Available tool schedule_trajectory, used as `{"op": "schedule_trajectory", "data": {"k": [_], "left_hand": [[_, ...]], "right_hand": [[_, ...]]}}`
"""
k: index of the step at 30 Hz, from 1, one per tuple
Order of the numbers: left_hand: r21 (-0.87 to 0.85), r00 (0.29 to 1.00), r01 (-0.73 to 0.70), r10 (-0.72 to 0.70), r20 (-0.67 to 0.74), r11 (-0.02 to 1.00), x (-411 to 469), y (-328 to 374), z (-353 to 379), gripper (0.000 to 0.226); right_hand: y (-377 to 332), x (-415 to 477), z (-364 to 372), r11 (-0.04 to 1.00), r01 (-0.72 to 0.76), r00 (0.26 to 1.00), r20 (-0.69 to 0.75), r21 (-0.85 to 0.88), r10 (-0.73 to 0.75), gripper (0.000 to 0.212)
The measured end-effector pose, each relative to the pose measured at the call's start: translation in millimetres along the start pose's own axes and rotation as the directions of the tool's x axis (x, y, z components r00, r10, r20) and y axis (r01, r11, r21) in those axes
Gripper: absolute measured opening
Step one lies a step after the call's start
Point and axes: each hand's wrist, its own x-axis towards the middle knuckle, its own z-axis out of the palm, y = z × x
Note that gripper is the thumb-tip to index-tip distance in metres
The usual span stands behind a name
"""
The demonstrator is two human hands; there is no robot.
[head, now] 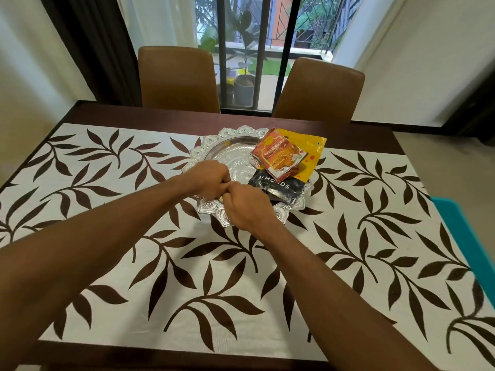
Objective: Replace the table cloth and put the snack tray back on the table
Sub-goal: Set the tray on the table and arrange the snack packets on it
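Left hand (207, 179) and right hand (245, 206) both curled closed, knuckles touching, gripping the near rim of the silver snack tray (214, 152), tray resting on the leaf-print table cloth (241, 263), 3 snack packets (281, 156) on its right side, 2 brown chairs (178, 79) beyond the table.

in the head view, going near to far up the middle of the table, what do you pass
white tablecloth with brown leaf print → right hand → black almonds packet → orange garlic snack packet → brown leather chairs → barred window
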Motion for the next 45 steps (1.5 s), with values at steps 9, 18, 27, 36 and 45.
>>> {"op": "schedule_trajectory", "data": {"k": [9,18,27,36,45], "left_hand": [[-0.154,0.982,0.097,-0.12,-0.145,0.983,17,3,-1,0.059],[-0.782,0.852,0.247,-0.512,-0.105,0.572,22,19,-21,0.044],[-0.947,0.72,0.253,-0.614,0.322,-0.2,11,26,-40,0.028],[-0.896,0.716,0.128,-0.586,0.38,-0.425,9,47,-45,0.041],[-0.939,0.645,0.06,-0.731,-0.222,0.337,16,72,-33,0.043]], "right_hand": [[4,5,6,0.993,0.115,0.993,-0.004,-0.009,-0.115,0.037],[5,17,-1,0.993,0.117,0.991,0.068,-0.01,-0.117,0.047],[3,32,-10,0.964,-0.154,0.988,0.011,0.218,0.156,0.049],[-15,38,-29,-0.348,-0.374,0.799,0.489,0.86,0.35,0.035],[-30,42,-16,-0.633,-0.215,0.699,0.57,0.743,0.432,0.027]]}}
